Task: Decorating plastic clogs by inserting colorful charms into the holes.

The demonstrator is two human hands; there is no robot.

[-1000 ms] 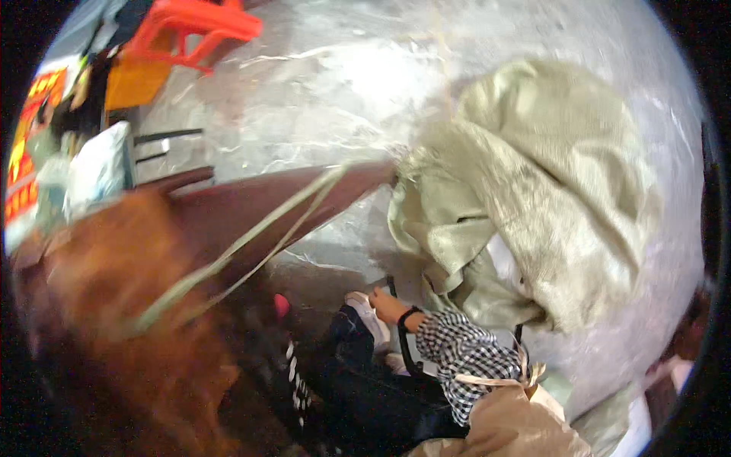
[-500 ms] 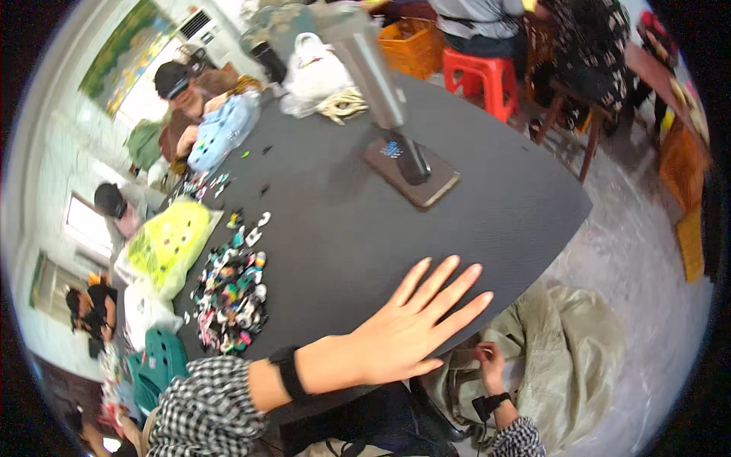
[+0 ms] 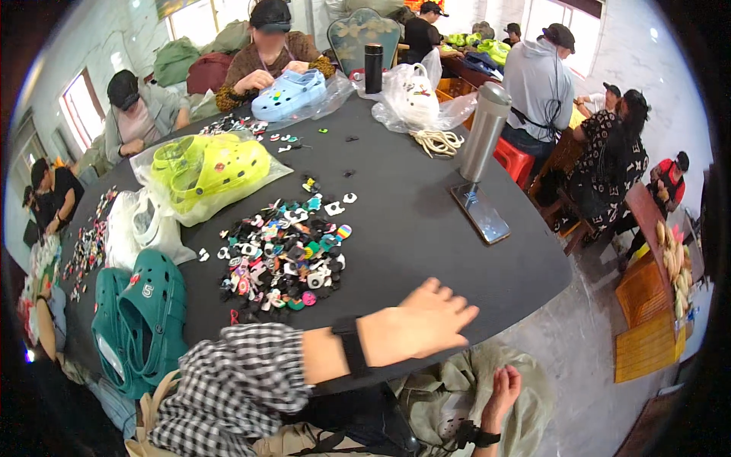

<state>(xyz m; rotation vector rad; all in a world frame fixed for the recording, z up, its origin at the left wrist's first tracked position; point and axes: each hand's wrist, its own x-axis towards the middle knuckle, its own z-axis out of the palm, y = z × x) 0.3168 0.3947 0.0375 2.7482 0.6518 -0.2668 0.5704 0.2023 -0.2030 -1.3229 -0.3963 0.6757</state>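
My left hand (image 3: 422,316), palm down with its fingers apart and blurred, reaches over the near right edge of the black table (image 3: 396,228). It holds nothing. Below the table edge, my right hand (image 3: 502,388) is raised over an olive-green sack (image 3: 533,385), its fingers loosely bent and nothing visible in them. Inside the sack a pale thing with dark holes (image 3: 451,430) shows partly. A heap of small colourful shoe charms (image 3: 282,263) lies left of my left hand. Beyond that hand are a phone (image 3: 480,213) and a steel tumbler (image 3: 486,133) standing upright.
Green clogs (image 3: 156,301) stand at the left, near bagged yellow-green clogs (image 3: 217,164) and a white plastic bag (image 3: 141,232). Across the table a co-worker holds a light-blue clog (image 3: 288,95). Farther back are a black bottle (image 3: 373,68), corded rope (image 3: 436,142) and a red stool (image 3: 512,161).
The view has swung, bringing more of the table's far side into sight. My right hand has come up from the sack's folds. My left hand stays stretched over the table edge.
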